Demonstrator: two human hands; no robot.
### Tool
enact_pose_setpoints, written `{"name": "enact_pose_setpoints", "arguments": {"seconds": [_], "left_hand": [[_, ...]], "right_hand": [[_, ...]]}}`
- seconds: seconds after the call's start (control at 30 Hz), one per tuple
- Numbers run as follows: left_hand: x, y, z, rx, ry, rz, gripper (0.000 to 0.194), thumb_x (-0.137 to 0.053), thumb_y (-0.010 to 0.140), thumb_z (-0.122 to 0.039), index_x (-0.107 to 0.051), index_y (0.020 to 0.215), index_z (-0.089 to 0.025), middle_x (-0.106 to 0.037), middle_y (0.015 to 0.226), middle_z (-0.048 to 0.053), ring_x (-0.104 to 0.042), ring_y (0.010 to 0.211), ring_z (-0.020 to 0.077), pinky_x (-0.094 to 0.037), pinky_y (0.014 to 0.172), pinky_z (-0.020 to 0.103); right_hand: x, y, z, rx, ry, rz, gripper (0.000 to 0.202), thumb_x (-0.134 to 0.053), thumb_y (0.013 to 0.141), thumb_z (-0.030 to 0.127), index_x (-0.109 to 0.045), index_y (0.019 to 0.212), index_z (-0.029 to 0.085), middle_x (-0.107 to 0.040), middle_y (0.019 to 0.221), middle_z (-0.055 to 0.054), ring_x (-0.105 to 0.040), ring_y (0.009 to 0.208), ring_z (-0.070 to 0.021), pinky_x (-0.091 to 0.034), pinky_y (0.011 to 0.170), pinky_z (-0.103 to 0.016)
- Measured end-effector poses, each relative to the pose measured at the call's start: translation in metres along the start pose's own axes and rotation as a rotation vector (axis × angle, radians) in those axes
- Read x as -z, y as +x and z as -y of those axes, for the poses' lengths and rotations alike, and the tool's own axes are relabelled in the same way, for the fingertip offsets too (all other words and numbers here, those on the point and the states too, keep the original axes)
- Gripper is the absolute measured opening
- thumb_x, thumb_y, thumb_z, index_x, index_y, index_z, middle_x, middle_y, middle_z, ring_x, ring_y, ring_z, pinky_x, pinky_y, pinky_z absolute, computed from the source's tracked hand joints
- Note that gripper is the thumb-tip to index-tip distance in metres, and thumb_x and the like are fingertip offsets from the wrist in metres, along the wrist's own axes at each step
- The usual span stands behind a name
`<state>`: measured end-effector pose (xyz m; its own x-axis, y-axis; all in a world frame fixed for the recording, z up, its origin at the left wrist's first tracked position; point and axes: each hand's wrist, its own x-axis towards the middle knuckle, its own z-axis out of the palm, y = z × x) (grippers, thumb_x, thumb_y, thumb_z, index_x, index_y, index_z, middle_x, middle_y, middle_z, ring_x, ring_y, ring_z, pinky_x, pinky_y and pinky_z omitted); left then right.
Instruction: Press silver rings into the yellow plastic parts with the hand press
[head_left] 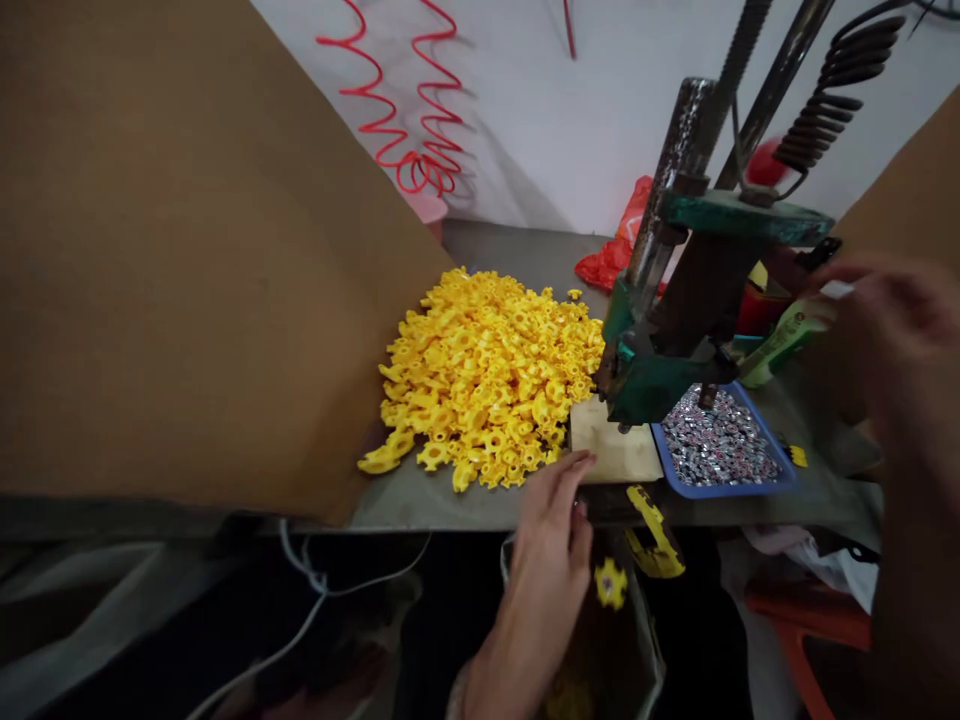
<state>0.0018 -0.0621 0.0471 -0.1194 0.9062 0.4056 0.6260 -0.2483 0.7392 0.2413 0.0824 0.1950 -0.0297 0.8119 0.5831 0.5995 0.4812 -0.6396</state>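
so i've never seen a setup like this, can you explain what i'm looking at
This one picture comes from a camera worn on a person's head, looking forward and down. No robot shows here. The green machine looks like a press, standing over a pale block. On the table lie a heap of yellow pieces and a blue tray of small shiny parts. The left hand is at the block's near left corner; the right hand, blurred, is raised beside the machine. I can't tell whether either holds anything.
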Motion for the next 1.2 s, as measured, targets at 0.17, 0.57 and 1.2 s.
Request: {"name": "enact_pose_setpoints", "arguments": {"seconds": [0.17,0.57,1.2], "left_hand": [[-0.001,0.009,0.038,0.027,0.259,0.004,0.032,-0.045,0.085,-0.007,-0.058,0.111,-0.022,-0.060,0.116,0.007,-0.057,0.108,0.0249,-0.051,0.090,0.044],[0.012,0.035,0.049,-0.121,0.453,-0.055,0.024,-0.058,0.085,-0.025,-0.056,0.108,-0.019,-0.065,0.101,0.008,-0.060,0.096,0.0268,-0.051,0.083,0.043],[-0.038,0.048,0.028,0.014,-0.225,0.032,0.053,-0.065,0.079,-0.021,-0.044,0.128,-0.023,-0.068,0.106,0.005,-0.066,0.099,0.0208,-0.052,0.092,0.038]], "right_hand": [[-0.053,-0.061,-0.064,-0.188,-0.283,0.664,0.010,-0.067,0.065,0.025,-0.063,0.071,0.017,-0.067,0.070,-0.005,-0.061,0.063,-0.0178,-0.043,0.059,-0.027],[-0.058,-0.087,-0.057,0.118,-0.334,0.423,0.015,-0.054,0.086,0.026,-0.068,0.086,0.019,-0.067,0.087,-0.005,-0.063,0.073,-0.0172,-0.047,0.068,-0.029],[-0.058,-0.107,0.009,0.828,-0.497,0.244,0.030,-0.046,0.089,0.012,-0.057,0.117,0.018,-0.063,0.081,-0.004,-0.058,0.068,-0.0118,-0.046,0.062,-0.023]]}}
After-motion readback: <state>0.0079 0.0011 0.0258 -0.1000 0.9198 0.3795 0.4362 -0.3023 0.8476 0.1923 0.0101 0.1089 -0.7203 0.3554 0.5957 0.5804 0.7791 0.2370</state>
